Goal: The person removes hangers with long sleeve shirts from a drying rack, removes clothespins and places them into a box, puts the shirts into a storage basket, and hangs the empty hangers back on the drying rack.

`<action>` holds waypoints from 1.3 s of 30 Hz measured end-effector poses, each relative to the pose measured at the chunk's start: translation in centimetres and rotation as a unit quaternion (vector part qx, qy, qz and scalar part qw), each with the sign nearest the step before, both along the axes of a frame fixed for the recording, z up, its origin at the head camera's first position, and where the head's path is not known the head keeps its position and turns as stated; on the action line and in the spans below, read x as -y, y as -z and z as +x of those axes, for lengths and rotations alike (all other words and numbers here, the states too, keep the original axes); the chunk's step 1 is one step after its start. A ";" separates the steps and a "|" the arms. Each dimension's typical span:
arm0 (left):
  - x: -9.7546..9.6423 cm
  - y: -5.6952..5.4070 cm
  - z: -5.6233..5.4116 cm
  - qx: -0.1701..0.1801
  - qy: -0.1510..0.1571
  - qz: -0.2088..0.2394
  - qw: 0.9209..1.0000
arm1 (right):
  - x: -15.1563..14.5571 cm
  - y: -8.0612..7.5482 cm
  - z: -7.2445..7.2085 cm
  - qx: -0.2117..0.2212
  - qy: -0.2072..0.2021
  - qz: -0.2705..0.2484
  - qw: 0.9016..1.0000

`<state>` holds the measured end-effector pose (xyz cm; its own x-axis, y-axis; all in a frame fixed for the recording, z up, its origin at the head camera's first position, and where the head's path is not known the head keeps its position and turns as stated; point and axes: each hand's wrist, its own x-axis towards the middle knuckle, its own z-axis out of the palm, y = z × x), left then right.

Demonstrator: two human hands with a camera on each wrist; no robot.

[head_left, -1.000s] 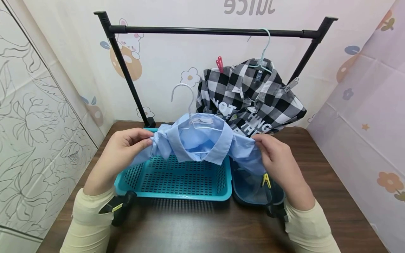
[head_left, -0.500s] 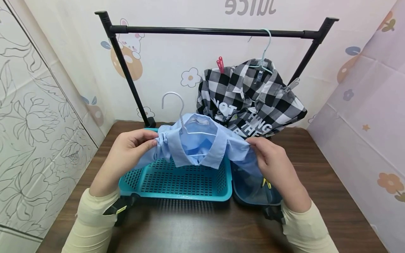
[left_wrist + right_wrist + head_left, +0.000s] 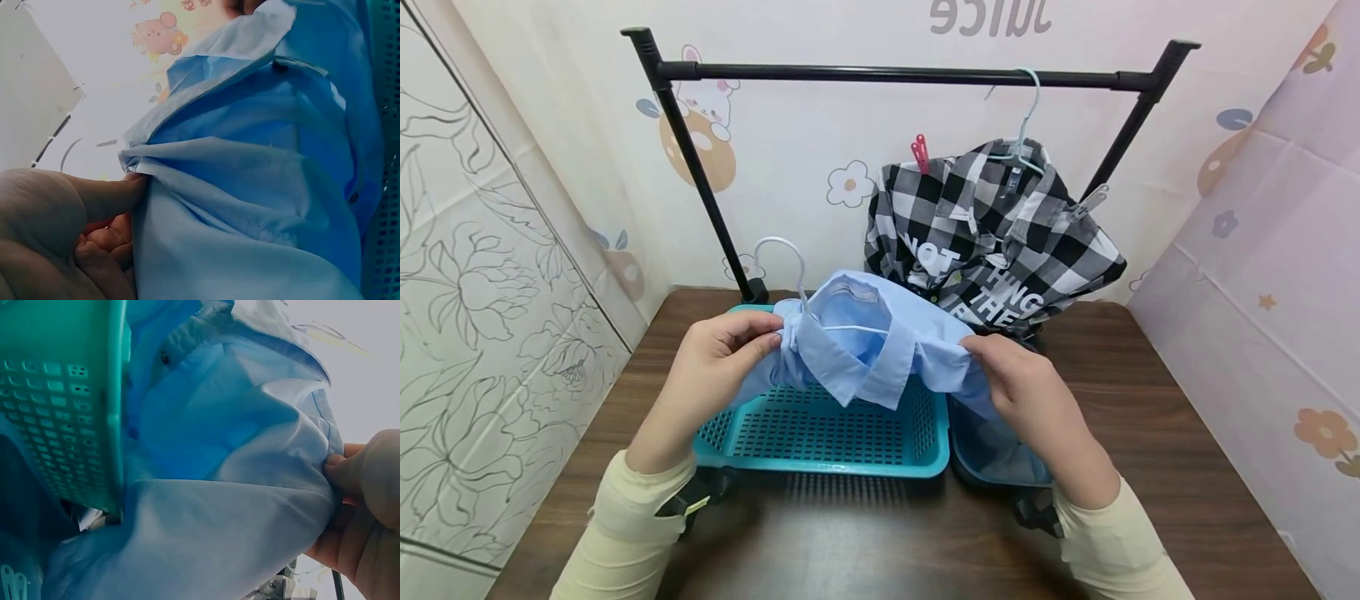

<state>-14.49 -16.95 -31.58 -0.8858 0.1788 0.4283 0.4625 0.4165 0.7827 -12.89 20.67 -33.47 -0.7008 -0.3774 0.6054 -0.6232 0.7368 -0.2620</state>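
A light blue collared shirt [image 3: 928,321] is stretched between both hands above the teal basket. A white hanger [image 3: 801,271] sits inside it, its hook leaning left out of the neck and its lower bar showing across the opening. The left hand [image 3: 711,375] pinches the shirt at one shoulder; in the left wrist view its thumb [image 3: 112,197] presses gathered cloth. At the opposite shoulder the right hand [image 3: 1030,396] pinches the fabric, with thumb and fingertips at the folded edge in the right wrist view. The hanger's arms are mostly hidden by cloth.
Behind stands a black rack [image 3: 880,74], with a black-and-white plaid shirt [image 3: 910,208] on a pale hanger at its right; a red clothespin [image 3: 920,153] and a grey one [image 3: 1092,202] grip its shoulders. The teal basket [image 3: 820,468] and a dark blue bin [image 3: 992,467] rest on the table [image 3: 865,550].
The hands have come closer together, the right one moving left and slightly down, the left one slightly right. The hanger hook has tipped left and downward, and the collar has narrowed.
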 end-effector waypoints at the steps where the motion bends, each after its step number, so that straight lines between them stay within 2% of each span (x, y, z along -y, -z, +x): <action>1: -0.1 0.1 0.0 -0.003 0.002 0.001 1.000 | 0.1 0.1 0.0 -0.003 -0.003 0.003 1.000; 8: -0.6 0.3 0.1 -0.013 0.004 0.002 1.000 | 0.5 0.3 0.1 -0.017 0.000 0.015 1.000; 20: 0.0 -0.2 0.4 -0.008 0.018 -0.013 1.000 | 0.2 -0.3 0.4 -0.008 0.000 0.024 1.000; 30: 0.0 -0.2 0.4 -0.013 0.026 -0.008 1.000 | -0.4 -1.0 0.7 -0.015 0.007 0.002 1.000; 32: -0.1 -0.2 0.4 -0.013 0.027 -0.007 1.000 | -0.2 -1.3 0.9 -0.036 -0.012 -0.013 0.999; 35: 0.0 -0.2 0.4 -0.013 0.024 -0.009 1.000 | 0.5 -1.7 1.2 -0.096 -0.076 -0.044 0.991; 39: 0.0 -0.2 0.5 -0.014 0.016 -0.011 1.000 | 1.8 -2.2 1.6 -0.182 -0.194 -0.050 0.963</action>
